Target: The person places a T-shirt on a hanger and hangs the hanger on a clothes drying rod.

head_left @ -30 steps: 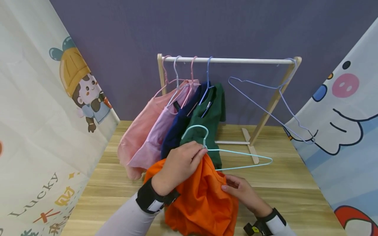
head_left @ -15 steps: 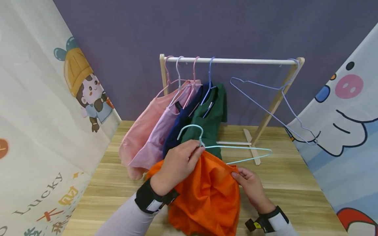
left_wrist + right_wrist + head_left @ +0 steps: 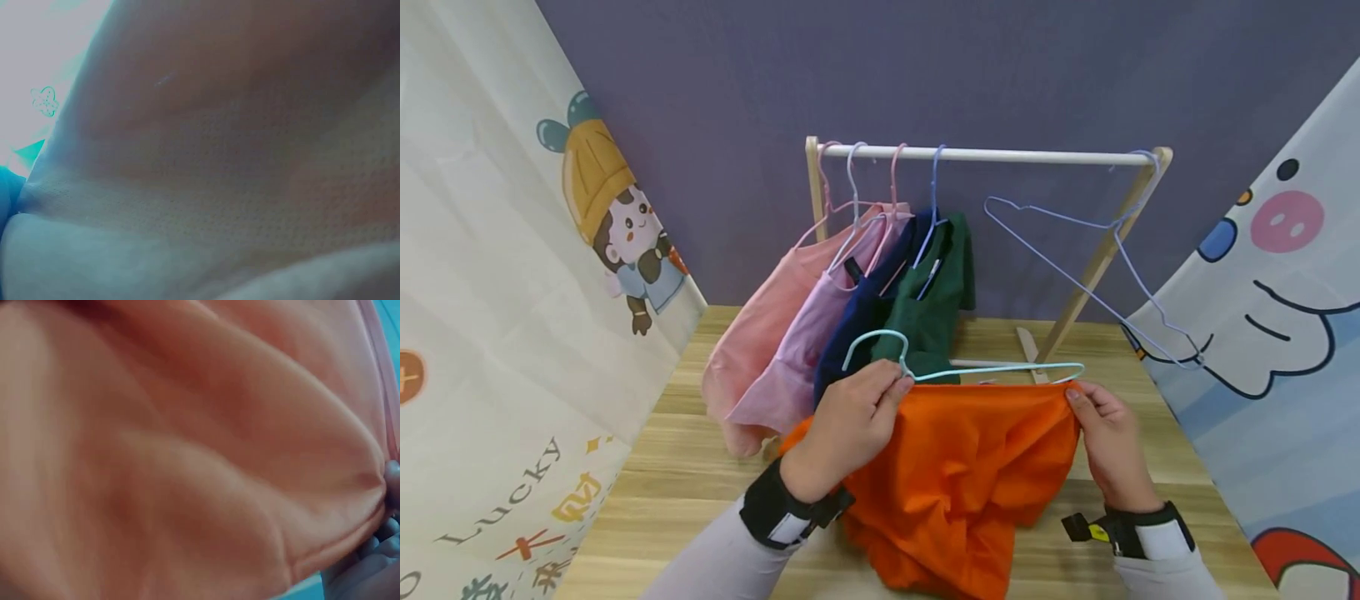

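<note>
In the head view my left hand point(image 3: 850, 421) pinches a light blue clothes hanger point(image 3: 1000, 368) just below its hook. An orange garment point(image 3: 958, 475) hangs beneath that hand, its top edge drawn straight along the hanger's lower side. At the hanger's right end my right hand point(image 3: 1108, 433) pinches the garment's upper corner between thumb and fingers. Folds of the orange fabric point(image 3: 219, 450) fill most of the right wrist view, with fingertips at the right edge. Blurred fabric point(image 3: 219, 156) covers most of the left wrist view. The left part of the hanger is hidden.
Behind the hands stands a rack with a white rail point(image 3: 1037, 156). Pink point(image 3: 767, 333), lilac point(image 3: 801, 350), navy point(image 3: 857, 321) and green point(image 3: 925, 321) garments hang at its left. A bare periwinkle hanger point(image 3: 1052, 262) hangs at its right end. Everything stands on a wooden table point(image 3: 655, 500).
My right hand has moved right and up with the garment's edge, stretching it along the hanger to its right end. The left hand has stayed nearly in place; the hanger has tilted slightly.
</note>
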A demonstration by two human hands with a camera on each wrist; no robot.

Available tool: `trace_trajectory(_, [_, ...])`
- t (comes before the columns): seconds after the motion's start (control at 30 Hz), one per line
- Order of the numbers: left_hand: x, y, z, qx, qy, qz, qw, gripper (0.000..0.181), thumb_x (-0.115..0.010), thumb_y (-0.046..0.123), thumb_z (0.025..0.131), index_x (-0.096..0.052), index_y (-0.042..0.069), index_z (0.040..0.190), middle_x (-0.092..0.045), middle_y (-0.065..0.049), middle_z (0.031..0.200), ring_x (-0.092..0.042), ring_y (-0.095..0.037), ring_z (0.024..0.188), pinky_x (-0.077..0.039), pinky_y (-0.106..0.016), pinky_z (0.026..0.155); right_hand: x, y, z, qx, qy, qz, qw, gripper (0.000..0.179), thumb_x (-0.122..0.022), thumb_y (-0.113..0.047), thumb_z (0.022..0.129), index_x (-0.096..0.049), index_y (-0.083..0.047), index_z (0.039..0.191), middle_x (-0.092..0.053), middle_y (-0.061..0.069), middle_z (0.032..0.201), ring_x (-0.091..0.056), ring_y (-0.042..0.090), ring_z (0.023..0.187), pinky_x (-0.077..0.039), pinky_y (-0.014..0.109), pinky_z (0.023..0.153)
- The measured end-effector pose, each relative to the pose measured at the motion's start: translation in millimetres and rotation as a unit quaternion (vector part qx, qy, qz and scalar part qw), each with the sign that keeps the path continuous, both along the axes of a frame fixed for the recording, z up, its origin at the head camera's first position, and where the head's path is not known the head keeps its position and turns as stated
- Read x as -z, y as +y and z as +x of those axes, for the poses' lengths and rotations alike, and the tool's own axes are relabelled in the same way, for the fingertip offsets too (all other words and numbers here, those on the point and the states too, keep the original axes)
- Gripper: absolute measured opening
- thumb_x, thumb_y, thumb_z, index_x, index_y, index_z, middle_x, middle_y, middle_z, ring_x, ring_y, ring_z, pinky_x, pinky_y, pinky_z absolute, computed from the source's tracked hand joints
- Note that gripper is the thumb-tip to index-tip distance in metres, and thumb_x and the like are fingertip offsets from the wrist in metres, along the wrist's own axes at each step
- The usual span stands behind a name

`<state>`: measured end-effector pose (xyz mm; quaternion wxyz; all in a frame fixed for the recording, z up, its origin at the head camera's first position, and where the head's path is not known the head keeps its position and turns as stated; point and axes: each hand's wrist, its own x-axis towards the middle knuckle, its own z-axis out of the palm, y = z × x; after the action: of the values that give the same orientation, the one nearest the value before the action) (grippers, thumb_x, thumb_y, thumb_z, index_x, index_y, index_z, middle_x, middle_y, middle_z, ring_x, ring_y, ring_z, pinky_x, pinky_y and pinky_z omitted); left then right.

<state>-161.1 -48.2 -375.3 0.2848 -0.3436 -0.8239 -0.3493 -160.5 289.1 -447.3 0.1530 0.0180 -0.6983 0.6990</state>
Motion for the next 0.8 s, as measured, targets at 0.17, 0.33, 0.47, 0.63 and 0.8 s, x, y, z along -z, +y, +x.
trace_trajectory(0.17, [2.7,1.5,5.0,0.012,-0.002,-0.014,0.9998,0.017,-0.046,0.026,0.097,-0.052,0.016,0.085,-0.042,0.005,0.069,-0.040,-0.004,0.061,-0.039,-0.015,0.052,-15.1,8,-3.6,0.052,0.002,-0.018,0.9985,0.024,-0.057,-0.016,0.091,-0.061,0.003,0.105,-0.068,-0.006,0.086,-0.059,0.011,0.074,-0.051,0.013,0.064])
trace_trajectory(0.33, [3.1,4.0,8.2,0.014,0.012,-0.038,0.9991,0.017,-0.046,0.026,0.097,-0.051,0.016,0.084,-0.044,0.005,0.070,-0.041,-0.004,0.061,-0.039,-0.015,0.049,-29.8,13,-5.6,0.104,0.015,0.035,0.9939,0.028,-0.060,-0.017,0.089,-0.062,0.003,0.109,-0.068,-0.003,0.091,-0.061,0.013,0.076,-0.052,0.012,0.065])
trace_trajectory(0.47, [3.3,5.7,9.2,0.023,0.025,-0.042,0.9985,0.016,-0.048,0.025,0.096,-0.052,0.016,0.084,-0.049,0.006,0.073,-0.042,-0.003,0.063,-0.042,-0.014,0.051,-43.6,10,-6.6,0.129,0.039,0.128,0.9826,0.028,-0.060,-0.018,0.089,-0.065,-0.003,0.112,-0.068,-0.005,0.096,-0.062,0.016,0.079,-0.052,0.012,0.068])
trace_trajectory(0.63, [3.3,8.5,8.6,0.031,0.047,-0.036,0.9978,0.014,-0.050,0.023,0.095,-0.053,0.014,0.085,-0.051,0.005,0.075,-0.043,-0.004,0.064,-0.046,-0.013,0.053,-57.2,1,-5.1,0.128,0.068,0.271,0.9517,0.025,-0.059,-0.022,0.090,-0.064,-0.013,0.113,-0.067,-0.009,0.097,-0.061,0.011,0.078,-0.049,0.010,0.069])
trace_trajectory(0.8, [3.8,10.6,7.9,0.022,0.071,-0.040,0.9965,0.009,-0.055,0.021,0.093,-0.056,0.012,0.090,-0.054,0.003,0.077,-0.046,-0.005,0.065,-0.049,-0.015,0.056,-64.8,-8,-0.4,0.102,0.137,0.401,0.9002,0.020,-0.059,-0.017,0.090,-0.068,-0.013,0.107,-0.069,0.005,0.097,-0.058,0.007,0.079,-0.042,0.004,0.069])
